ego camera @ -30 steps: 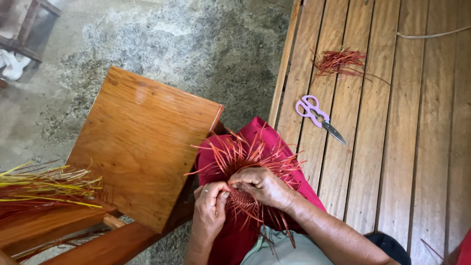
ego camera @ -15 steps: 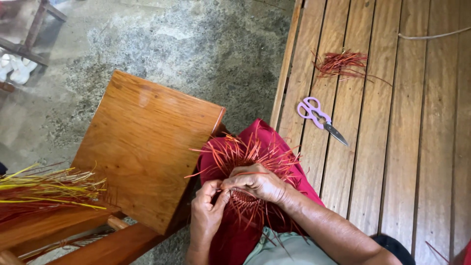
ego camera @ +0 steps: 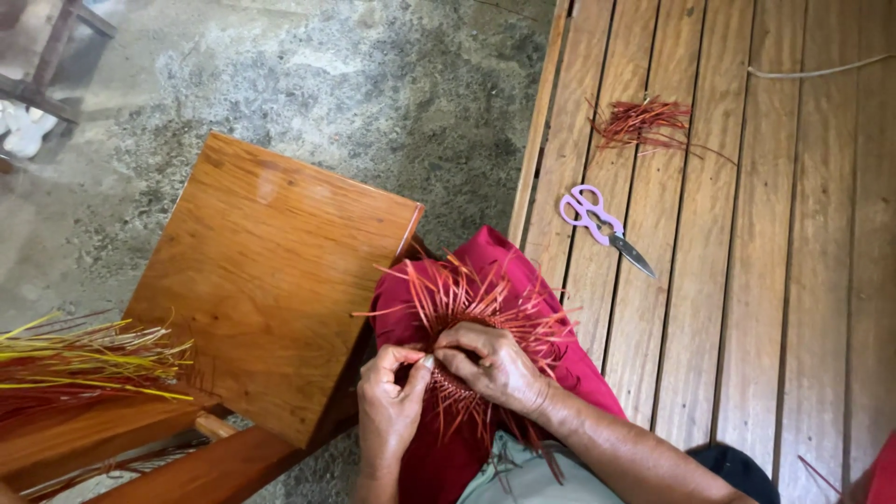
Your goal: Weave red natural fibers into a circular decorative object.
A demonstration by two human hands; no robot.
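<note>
Low at six o'clock, on my lap, lies the red woven piece (ego camera: 464, 322), a small round mat of thin red strips whose loose ends fan outward toward twelve o'clock. It rests on red cloth (ego camera: 509, 271) draped over my knee. My left hand (ego camera: 392, 401) sits at the seven o'clock side of the weave, fingers curled together and pinched on a strip at its rim; a ring shows on one finger. My right hand (ego camera: 490, 364) lies just beside it at the five o'clock side, palm down over the woven centre, fingertips pressed closed on the strands where they meet the left thumb. Both hands touch each other and the weave.

At nine o'clock from the hands stands a brown wooden stool (ego camera: 266, 271), its top bare and tilted in the view, touching the red cloth at its right corner. Farther out at nine o'clock, a bundle of yellow and red strips (ego camera: 84, 359) rests on a wooden rail. At one o'clock, on the plank bench (ego camera: 793, 280), lie purple-handled scissors (ego camera: 602, 224), blades pointing toward four o'clock. Beyond them, near twelve to one o'clock, a small heap of red strip offcuts (ego camera: 644, 121) lies on the same planks, well apart from the hands. Grey concrete floor (ego camera: 373, 93) fills the eleven o'clock field.
</note>
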